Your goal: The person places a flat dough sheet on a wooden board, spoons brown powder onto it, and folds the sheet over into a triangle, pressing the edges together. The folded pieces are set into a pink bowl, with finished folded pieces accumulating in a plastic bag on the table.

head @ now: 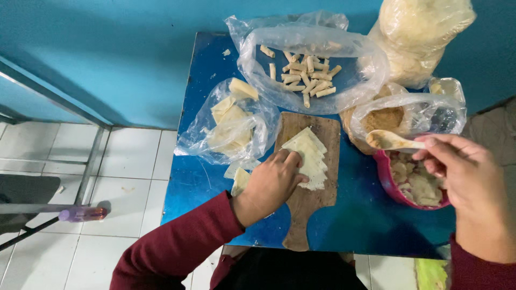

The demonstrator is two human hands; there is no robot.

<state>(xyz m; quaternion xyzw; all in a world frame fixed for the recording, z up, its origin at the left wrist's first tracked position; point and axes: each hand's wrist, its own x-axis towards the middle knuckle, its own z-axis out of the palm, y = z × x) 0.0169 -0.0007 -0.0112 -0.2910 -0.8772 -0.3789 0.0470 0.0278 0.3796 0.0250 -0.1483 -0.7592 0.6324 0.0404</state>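
Sleeves: dark red, one on each forearm, entering from the bottom edge of the view.
Left hand [274, 180]: palm down, fingers pressed onto the near end of the wrapper stack; grips nothing, only rests on it.
Right hand [465, 172]: fingers pinched round the handle of the wooden spoon, held above the pink bowl.
Desk [355, 215]: blue painted top, scuffed in places, set against a blue wall.
Cutting board [306, 207]: brown wood, lying lengthwise at the centre of the desk, narrow handle toward the person.
Wrapper stack [307, 153]: pale thin pastry sheets fanned out on the far half of the cutting board, touching the left hand's fingertips.
Loose wrappers [240, 177]: a few pale pieces on the desk just left of the cutting board.
Pink bowl [388, 180]: at the right edge of the desk, holding pale chunky filling.
Wooden spoon [389, 140]: bowl end pointing left, lightly coated, over the rim of the pink bowl.
Bag of brown powder [408, 113]: clear plastic, open, just behind the pink bowl.
Bag of wrappers [231, 126]: clear plastic, left of the cutting board, pale sheets inside.
Bag of rolls [309, 72]: clear plastic, wide open, small rolled pastries inside, at the far side of the desk.
Large bag [422, 35]: pale contents, upright at the far right corner.
Floor [129, 172]: white tiles, left of the desk.
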